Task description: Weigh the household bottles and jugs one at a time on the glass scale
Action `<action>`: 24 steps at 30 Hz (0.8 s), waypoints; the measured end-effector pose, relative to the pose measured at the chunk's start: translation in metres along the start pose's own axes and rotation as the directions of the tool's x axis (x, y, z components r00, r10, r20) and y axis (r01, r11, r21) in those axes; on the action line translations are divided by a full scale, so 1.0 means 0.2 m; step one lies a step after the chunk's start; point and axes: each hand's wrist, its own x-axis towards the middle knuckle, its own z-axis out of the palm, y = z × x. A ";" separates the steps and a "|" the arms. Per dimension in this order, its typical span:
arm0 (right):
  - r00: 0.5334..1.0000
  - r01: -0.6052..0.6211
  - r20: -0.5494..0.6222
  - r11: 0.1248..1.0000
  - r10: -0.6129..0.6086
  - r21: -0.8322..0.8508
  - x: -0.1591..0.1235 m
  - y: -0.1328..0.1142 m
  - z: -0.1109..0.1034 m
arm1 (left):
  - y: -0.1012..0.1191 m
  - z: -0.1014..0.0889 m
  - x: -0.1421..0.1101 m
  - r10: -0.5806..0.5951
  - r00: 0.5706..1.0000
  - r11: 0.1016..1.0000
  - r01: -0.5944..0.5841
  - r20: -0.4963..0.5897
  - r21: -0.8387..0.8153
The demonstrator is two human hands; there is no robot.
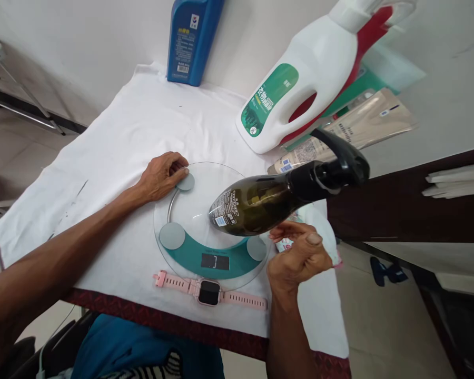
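A round glass scale [205, 287] with a teal band and grey pads lies on the white cloth, its small display lit with a faint mark. At its upper left rim, my left hand [164, 176] has the thumb on a grey pad and curled fingers at the edge. A dark green pump bottle [253, 205] with a black pump head stands on the glass, appearing slanted to the right. Just right of that bottle, my right hand [298, 258] is held near the rim with its fingers loosely apart, not gripping the bottle. The bottle partly hides its fingertips.
A pink-strapped watch [209, 292] lies along the scale's near edge. Behind stand a blue bottle [189, 47], a white detergent jug [300, 68] and a beige tube [363, 123]. A packet [286, 245] sits partly behind my right hand. Wall closes off the back.
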 end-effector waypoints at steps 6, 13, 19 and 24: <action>0.994 0.107 0.037 0.994 -0.106 -0.027 -0.01 0.01 -0.02 | 0.01 -0.01 0.00 0.006 1.000 1.000 -0.006 0.001 0.018; 0.998 0.062 0.029 0.994 -0.059 -0.088 0.00 0.00 -0.02 | 0.01 0.00 0.01 0.004 1.000 1.000 -0.004 0.004 0.018; 0.998 0.000 0.055 0.981 0.011 -0.195 -0.01 0.00 -0.02 | 0.01 0.00 0.01 -0.003 1.000 1.000 0.003 0.007 0.013; 0.995 0.047 0.092 0.975 -0.028 -0.218 0.00 -0.01 -0.02 | 0.01 0.00 0.01 0.001 1.000 1.000 -0.001 0.007 0.008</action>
